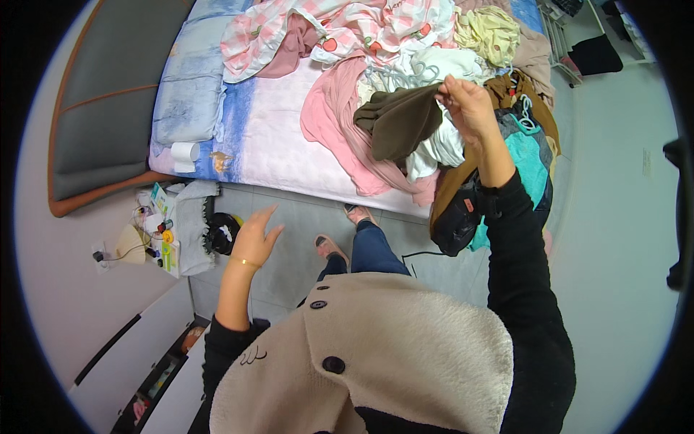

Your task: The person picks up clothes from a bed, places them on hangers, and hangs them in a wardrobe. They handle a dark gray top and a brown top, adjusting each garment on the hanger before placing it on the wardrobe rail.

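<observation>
My right hand (467, 111) pinches one corner of a dark olive cloth garment (404, 122), which hangs from the fingers over the clothes pile on the bed. My left hand (256, 238), a gold bangle at its wrist, is held above the floor with fingers apart and nothing in it. Beneath the olive garment lie a pink garment (347, 130) and white clothes (442, 149). Pale clothes hangers (398, 77) lie just behind it. A yellow garment (488, 35) and a pink-and-white checked fabric (336, 38) with fruit prints are at the far side.
Brown, teal and black clothes (526, 157) hang over the bed's right edge. A white roll (185, 152) lies on the bed (276, 141) near the blue pillow (190, 103). At left stand a cluttered bedside table (198, 238), a lamp (131, 244) and a partly open drawer (157, 380).
</observation>
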`<state>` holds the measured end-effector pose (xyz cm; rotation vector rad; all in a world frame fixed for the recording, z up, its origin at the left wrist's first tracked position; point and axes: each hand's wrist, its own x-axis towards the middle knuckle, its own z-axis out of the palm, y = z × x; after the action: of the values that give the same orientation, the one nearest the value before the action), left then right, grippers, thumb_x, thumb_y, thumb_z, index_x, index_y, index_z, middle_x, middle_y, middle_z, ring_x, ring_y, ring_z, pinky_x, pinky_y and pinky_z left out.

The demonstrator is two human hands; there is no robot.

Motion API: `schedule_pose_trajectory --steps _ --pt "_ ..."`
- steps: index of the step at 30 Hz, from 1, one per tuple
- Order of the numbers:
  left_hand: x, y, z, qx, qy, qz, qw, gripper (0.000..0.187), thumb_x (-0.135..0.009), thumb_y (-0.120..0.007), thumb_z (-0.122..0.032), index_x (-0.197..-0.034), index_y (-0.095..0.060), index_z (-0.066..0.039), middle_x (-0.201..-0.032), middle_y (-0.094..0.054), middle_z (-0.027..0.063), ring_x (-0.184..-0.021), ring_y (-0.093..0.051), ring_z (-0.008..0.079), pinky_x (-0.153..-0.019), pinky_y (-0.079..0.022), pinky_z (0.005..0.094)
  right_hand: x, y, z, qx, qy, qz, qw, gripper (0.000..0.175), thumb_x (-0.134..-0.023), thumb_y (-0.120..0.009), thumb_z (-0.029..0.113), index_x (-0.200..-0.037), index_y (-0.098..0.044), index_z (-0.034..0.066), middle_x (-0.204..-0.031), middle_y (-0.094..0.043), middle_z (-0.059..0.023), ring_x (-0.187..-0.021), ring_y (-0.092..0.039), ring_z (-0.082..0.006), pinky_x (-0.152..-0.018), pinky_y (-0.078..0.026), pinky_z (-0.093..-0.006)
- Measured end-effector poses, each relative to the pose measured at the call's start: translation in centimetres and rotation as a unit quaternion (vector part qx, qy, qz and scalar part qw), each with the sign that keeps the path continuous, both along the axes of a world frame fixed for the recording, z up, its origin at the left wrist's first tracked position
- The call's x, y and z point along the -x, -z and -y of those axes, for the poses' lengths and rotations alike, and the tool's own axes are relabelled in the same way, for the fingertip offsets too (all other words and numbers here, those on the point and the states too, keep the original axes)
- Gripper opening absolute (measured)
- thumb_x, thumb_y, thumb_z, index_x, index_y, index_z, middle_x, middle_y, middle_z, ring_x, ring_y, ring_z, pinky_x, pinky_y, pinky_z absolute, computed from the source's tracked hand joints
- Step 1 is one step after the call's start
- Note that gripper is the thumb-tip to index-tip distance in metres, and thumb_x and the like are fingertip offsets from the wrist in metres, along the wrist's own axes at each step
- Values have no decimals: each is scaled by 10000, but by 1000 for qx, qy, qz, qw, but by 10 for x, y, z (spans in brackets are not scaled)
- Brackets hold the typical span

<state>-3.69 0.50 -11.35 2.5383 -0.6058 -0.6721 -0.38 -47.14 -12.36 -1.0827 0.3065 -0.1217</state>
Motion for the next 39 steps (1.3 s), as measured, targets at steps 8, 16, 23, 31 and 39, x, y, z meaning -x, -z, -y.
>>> schedule_pose_trajectory --steps 8,16,23,31,39 --pt "-40 22 48 216 -45 -195 956 396 -941 -607 -219 -1281 -565 -17 -1166 -652 108 -1024 -629 185 -865 -485 282 -14 -140 -37 88 -47 220 970 214 -980 -575 247 -966 -616 38 -931 -606 -15 -899 -566 -119 -897 -447 -294" --pt "-59 -9 95 369 -224 -444 785 679 -976 -430 -542 -1380 -445 4 -1372 -517 146 -1262 -492 233 -1071 -364 369 18 -260 -105 -10 -98 295 950 193 -958 -606 230 -899 -623 47 -848 -653 -52 -788 -639 -137 -701 -539 -247" --pt "-65 -41 122 583 -225 -510 591 516 -984 -448 -410 -1310 -511 -14 -1339 -545 108 -1227 -509 238 -1048 -394 427 48 -284 -121 -18 -203 280 938 175 -967 -586 198 -927 -637 36 -870 -668 -59 -794 -663 -133 -670 -557 -206" --pt "-97 -111 28 743 -124 -367 546 523 -844 -578 -285 -1285 -529 -9 -1321 -562 134 -1256 -488 287 -1116 -308 429 66 -240 -89 211 -175 221 936 198 -977 -581 244 -970 -618 50 -897 -606 -1 -849 -572 -99 -840 -463 -263" --pt "-100 -161 -29 734 -264 -250 573 435 -778 -598 -234 -1155 -613 -18 -1220 -619 138 -1120 -584 305 -1009 -445 436 44 -163 -150 276 -309 39 909 301 -928 -654 301 -813 -671 24 -784 -660 -15 -705 -603 -76 -656 -472 -218"
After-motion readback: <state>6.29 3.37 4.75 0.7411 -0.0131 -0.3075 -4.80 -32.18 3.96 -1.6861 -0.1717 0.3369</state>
